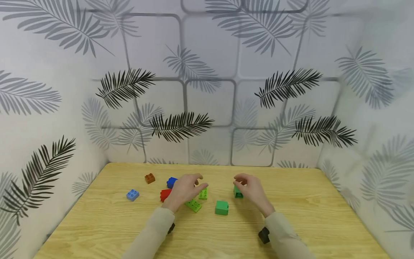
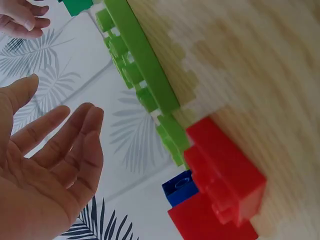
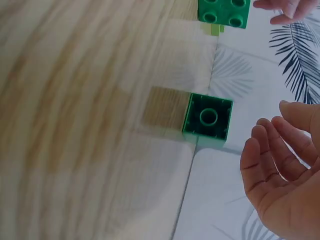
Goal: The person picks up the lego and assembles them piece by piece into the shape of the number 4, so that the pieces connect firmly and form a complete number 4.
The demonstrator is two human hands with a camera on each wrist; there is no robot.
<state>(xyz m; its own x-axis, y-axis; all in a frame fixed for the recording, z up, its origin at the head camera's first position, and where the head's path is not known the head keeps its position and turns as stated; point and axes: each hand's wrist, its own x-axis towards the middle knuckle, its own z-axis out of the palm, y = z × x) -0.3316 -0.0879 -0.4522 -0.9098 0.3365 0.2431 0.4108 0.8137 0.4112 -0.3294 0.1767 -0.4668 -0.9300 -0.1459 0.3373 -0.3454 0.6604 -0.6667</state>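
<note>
My left hand [image 1: 182, 191] hovers over the toy building bricks with loosely bent fingers and nothing in its grasp. Below and around it lie two lime-green bricks [image 1: 194, 205], a blue brick [image 1: 171, 182] and red bricks [image 2: 225, 170], partly covered by the hand in the head view. My right hand [image 1: 254, 192] is raised beside a dark green brick [image 1: 238, 194], holding nothing. In the right wrist view that brick's hollow underside [image 3: 207, 117] faces the camera, apart from the fingers. Another green brick [image 1: 221, 208] lies on its side between the hands.
An orange-brown brick [image 1: 150, 178] and a light blue brick [image 1: 132, 195] lie on the left part of the wooden table [image 1: 307, 205]. Leaf-patterned walls [image 1: 210, 144] stand behind and at both sides. Black wrist devices [image 1: 264, 235] show at the sleeves.
</note>
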